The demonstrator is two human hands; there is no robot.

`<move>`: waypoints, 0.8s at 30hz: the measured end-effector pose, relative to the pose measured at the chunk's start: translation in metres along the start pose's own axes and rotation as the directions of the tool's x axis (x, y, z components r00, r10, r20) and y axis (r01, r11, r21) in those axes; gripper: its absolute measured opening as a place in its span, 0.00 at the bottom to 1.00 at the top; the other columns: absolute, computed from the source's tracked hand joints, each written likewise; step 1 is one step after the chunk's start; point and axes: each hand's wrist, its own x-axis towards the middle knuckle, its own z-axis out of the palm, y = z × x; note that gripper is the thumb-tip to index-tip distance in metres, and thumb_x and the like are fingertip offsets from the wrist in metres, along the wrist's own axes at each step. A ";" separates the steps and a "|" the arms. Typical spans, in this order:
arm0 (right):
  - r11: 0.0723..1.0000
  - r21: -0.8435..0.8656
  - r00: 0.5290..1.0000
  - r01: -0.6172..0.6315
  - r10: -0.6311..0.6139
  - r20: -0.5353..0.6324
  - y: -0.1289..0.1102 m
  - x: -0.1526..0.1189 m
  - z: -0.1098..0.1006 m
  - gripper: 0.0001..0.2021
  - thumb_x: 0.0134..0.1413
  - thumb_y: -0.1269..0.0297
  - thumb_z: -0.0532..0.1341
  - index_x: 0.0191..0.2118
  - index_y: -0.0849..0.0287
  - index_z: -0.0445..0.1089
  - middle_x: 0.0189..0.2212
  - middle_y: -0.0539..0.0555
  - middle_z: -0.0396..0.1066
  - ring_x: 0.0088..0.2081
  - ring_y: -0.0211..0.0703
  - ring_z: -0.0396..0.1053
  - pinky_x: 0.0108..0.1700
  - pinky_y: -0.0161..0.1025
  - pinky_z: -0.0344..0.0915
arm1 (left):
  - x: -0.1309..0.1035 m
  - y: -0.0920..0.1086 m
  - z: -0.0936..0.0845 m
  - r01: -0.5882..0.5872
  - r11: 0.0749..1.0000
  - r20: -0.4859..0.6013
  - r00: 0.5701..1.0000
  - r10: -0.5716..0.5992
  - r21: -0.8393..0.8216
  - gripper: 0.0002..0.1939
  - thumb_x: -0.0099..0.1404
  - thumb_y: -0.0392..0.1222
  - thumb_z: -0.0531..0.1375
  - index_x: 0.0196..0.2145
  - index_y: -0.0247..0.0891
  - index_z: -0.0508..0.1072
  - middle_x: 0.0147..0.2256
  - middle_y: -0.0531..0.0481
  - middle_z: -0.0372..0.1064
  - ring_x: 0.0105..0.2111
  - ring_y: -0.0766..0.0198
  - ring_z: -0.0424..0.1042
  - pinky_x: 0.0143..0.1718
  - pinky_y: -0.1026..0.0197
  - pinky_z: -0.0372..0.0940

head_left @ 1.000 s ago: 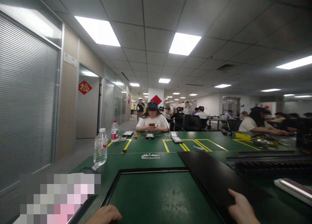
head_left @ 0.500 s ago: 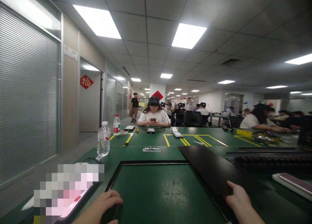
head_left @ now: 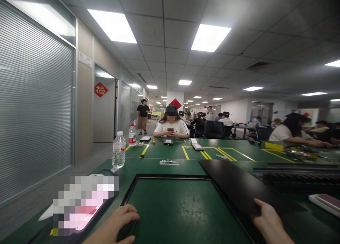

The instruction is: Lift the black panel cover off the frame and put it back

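Note:
A thin black rectangular frame [head_left: 175, 176] lies flat on the green tabletop, its near edge out of view. My left hand [head_left: 119, 221] rests across its left side, fingers stretched over the bar and apart from the thumb. Overlapping the frame's right side is a flat black panel [head_left: 239, 183]. My right hand [head_left: 269, 219] is closed at that panel's near edge, thumb on top, the other fingers mostly hidden.
A clear water bottle [head_left: 118, 152] stands at the far left, near a pixelated bright screen [head_left: 90, 208]. At right are long black slotted parts [head_left: 300, 176] and a phone-like device [head_left: 325, 203]. A person [head_left: 171, 127] sits opposite, holding a phone.
The whole view has turned slightly left, so things sit further right in the picture. The person in the aisle has come nearer. Both hands stay at the frame and panel.

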 end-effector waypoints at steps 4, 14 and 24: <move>0.995 0.034 0.995 0.093 -0.092 -0.036 -0.011 -0.034 0.014 0.14 0.40 0.82 0.61 0.33 0.58 0.66 0.24 0.46 0.69 0.22 0.36 0.69 0.35 0.40 0.75 | 0.002 -0.009 0.003 -0.043 0.998 -0.033 0.999 0.042 -0.043 0.19 0.53 0.38 0.61 0.44 0.47 0.76 0.51 0.48 0.69 0.52 0.52 0.65 0.56 0.52 0.57; 0.985 0.066 0.978 0.159 -0.166 0.124 -0.031 -0.080 0.035 0.13 0.40 0.81 0.61 0.33 0.59 0.69 0.23 0.47 0.73 0.24 0.38 0.71 0.35 0.39 0.74 | 0.005 -0.020 0.009 -0.074 0.977 -0.147 0.988 0.045 -0.200 0.17 0.56 0.41 0.60 0.44 0.48 0.76 0.49 0.48 0.72 0.52 0.49 0.67 0.55 0.50 0.59; 0.983 -0.165 0.979 0.077 -0.043 0.197 -0.048 -0.110 0.040 0.04 0.41 0.75 0.61 0.25 0.59 0.69 0.18 0.51 0.72 0.25 0.46 0.72 0.40 0.47 0.72 | 0.021 -0.039 0.011 0.000 0.688 -0.177 0.966 -0.187 -0.726 0.23 0.58 0.51 0.60 0.48 0.37 0.73 0.50 0.40 0.72 0.51 0.51 0.69 0.54 0.52 0.60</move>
